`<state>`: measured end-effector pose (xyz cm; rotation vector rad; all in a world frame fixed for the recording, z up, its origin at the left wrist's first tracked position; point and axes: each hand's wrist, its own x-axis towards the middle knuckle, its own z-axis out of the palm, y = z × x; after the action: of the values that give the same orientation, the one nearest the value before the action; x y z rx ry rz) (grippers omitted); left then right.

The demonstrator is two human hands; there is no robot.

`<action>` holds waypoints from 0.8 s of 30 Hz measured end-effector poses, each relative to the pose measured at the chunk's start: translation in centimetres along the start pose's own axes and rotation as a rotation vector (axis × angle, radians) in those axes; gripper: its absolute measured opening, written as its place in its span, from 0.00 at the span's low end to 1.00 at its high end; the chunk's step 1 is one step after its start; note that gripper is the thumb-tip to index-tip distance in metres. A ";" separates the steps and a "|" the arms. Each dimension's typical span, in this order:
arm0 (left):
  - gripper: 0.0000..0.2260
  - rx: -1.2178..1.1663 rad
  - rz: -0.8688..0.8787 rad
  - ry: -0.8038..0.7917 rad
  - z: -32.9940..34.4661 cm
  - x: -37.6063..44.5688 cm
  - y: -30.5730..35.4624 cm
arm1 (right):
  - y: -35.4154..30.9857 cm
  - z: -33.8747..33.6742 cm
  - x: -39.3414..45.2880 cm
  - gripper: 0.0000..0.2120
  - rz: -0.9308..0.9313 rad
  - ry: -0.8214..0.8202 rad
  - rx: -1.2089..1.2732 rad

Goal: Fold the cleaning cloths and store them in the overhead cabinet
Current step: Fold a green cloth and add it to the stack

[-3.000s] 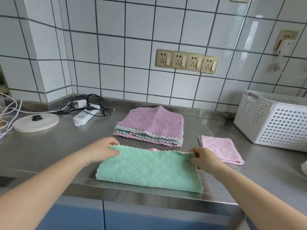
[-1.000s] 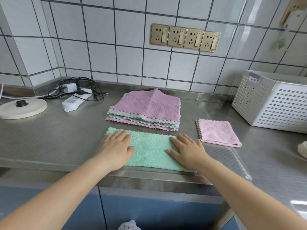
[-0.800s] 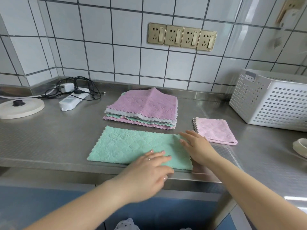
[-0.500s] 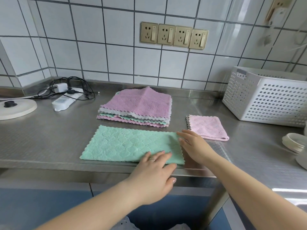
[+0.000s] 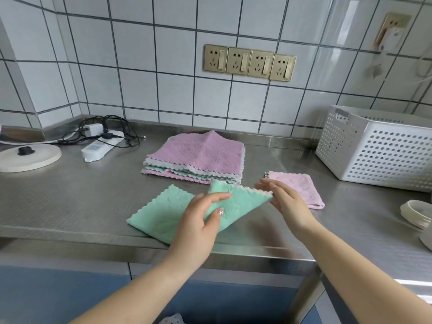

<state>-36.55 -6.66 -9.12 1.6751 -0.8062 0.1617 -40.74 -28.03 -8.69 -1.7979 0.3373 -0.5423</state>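
Observation:
A green cleaning cloth [image 5: 163, 211], folded once into a strip, lies at the front edge of the steel counter [image 5: 70, 195]. Its right end is lifted off the counter and turned toward the left. My left hand [image 5: 201, 220] pinches the near corner of that raised end between thumb and fingers. My right hand [image 5: 282, 202] holds the far right corner at its fingertips. Behind it sits a stack of unfolded pink, green and grey cloths [image 5: 198, 157]. One folded pink cloth [image 5: 299, 185] lies to the right, just past my right hand.
A white perforated basket [image 5: 378, 150] stands at the back right. Pale dishes [image 5: 418, 216] sit at the right edge. A power strip with tangled black cables [image 5: 100, 146] and a round white lid [image 5: 28, 157] lie at the left. Gold wall sockets [image 5: 249, 63] are above.
Both hands went from pressing the green strip flat to taking hold of its right end, which has come up off the counter and moved leftward over the rest.

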 end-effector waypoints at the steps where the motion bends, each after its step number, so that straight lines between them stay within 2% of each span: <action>1: 0.17 -0.068 -0.052 0.035 -0.4 0.1 0.0 | -0.2 0.6 0.0 0.11 0.039 -0.028 0.109; 4: 0.16 -0.297 -0.271 0.114 -1.8 0.5 -1.1 | -0.9 2.6 0.2 0.18 0.120 -0.117 0.345; 5: 0.16 -0.375 -0.341 0.116 -2.2 0.7 -1.4 | -1.2 3.2 0.2 0.19 0.113 -0.146 0.343; 7: 0.18 -0.387 -0.434 0.072 -3.7 0.6 -2.3 | -1.3 4.4 0.2 0.13 0.069 -0.193 0.215; 9: 0.21 -0.179 -0.389 -0.008 -5.3 0.3 -3.0 | -1.2 5.5 0.6 0.06 0.036 -0.196 0.019; 11: 0.23 0.092 -0.279 -0.073 -7.8 -0.1 -4.1 | -1.3 7.8 1.8 0.06 0.019 -0.222 -0.138; 13: 0.24 0.388 -0.226 -0.136 -8.7 -0.4 -4.4 | -1.4 8.8 2.5 0.12 0.028 -0.221 -0.301; 16: 0.22 0.804 -0.148 -0.110 -9.8 -1.0 -5.3 | -1.3 10.6 4.0 0.20 0.026 -0.238 -0.487; 20: 0.26 0.946 -0.173 -0.142 -10.7 -1.3 -7.1 | -1.6 12.7 5.1 0.12 -0.059 -0.296 -0.758; 24: 0.26 1.007 -0.161 -0.164 -10.9 -1.0 -7.6 | -1.9 13.6 5.7 0.13 -0.078 -0.326 -0.908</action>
<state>-29.43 4.00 -12.69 2.7197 -0.7459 0.3595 -28.88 -19.07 -8.85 -2.7383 0.3079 -0.1223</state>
